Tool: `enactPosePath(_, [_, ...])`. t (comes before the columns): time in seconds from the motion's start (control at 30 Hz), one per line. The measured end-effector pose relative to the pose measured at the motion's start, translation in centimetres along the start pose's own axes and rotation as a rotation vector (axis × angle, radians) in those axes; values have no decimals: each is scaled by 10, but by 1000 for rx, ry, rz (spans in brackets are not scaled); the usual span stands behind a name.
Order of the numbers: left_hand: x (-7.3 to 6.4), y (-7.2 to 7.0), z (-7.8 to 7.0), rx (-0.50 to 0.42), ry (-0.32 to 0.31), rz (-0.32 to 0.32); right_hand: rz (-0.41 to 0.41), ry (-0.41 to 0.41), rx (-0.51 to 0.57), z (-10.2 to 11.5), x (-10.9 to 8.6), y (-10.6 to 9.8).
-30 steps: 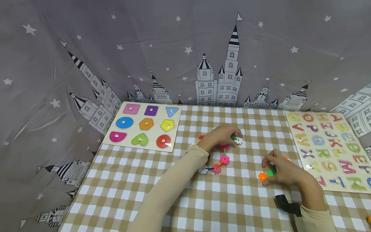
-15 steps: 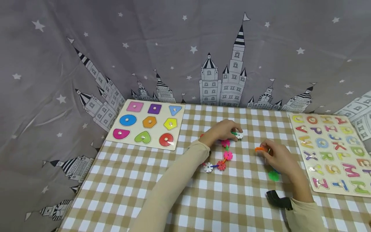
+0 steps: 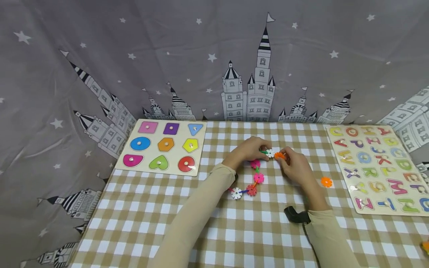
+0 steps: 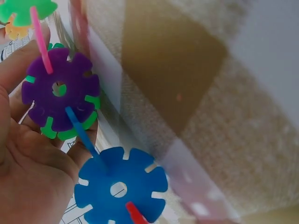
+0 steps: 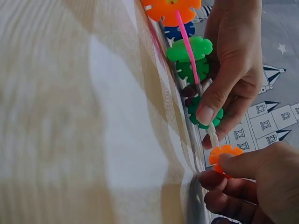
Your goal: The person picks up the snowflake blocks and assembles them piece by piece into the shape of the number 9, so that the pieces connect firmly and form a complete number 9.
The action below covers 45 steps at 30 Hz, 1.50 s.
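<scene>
Notched plastic discs joined edge to edge form a chain, with pink discs and a red disc among them. My left hand pinches a green disc near the chain's end, beside a white disc. Between thumb and fingers of my right hand is an orange disc, its edge meeting the white disc; whether they interlock I cannot tell. A purple disc and a blue disc show in the left wrist view. My left arm hides part of the chain.
A loose orange disc lies right of my right hand on the checked cloth. A shape puzzle board is at the back left, an alphabet board at the right. Behind hangs a grey castle-print curtain.
My right hand has picked an orange disc from the loose ones on the right and moved it left to the white disc. My left hand has stayed at the chain's end.
</scene>
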<state>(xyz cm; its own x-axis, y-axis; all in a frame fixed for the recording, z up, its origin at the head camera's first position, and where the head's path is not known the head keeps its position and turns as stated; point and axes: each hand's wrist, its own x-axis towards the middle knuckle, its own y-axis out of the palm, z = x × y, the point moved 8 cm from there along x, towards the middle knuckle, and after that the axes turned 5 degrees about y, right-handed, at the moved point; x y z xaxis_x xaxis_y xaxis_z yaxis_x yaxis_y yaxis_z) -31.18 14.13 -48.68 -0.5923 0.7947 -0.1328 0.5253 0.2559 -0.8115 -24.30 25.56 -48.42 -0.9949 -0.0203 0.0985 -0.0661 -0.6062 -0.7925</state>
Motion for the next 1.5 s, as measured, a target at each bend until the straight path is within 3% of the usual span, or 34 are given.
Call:
enactPosePath(0.3, [-4,-4,6,-34,-31,2,-1,-6,-48,6,5,6])
enactPosePath(0.57, [-6,-5,4,-60,-20,-13,-49,-47,11,6,0,3])
enactPosePath(0.93, [-4,-1,9,-90,2,-64,-59,0,95,-1,-3,10])
enactPosePath(1.17, [-4,-2,10,-102,2,-87,-104,-5,72,2,-3,11])
enactPosePath(1.37, [-3,-2,6,-119,6,-68,-127,-14,43,2,-2,10])
enactPosePath(1.5, [-2,-2,3,-74,13,-40,-105,4,50,-1,-2,11])
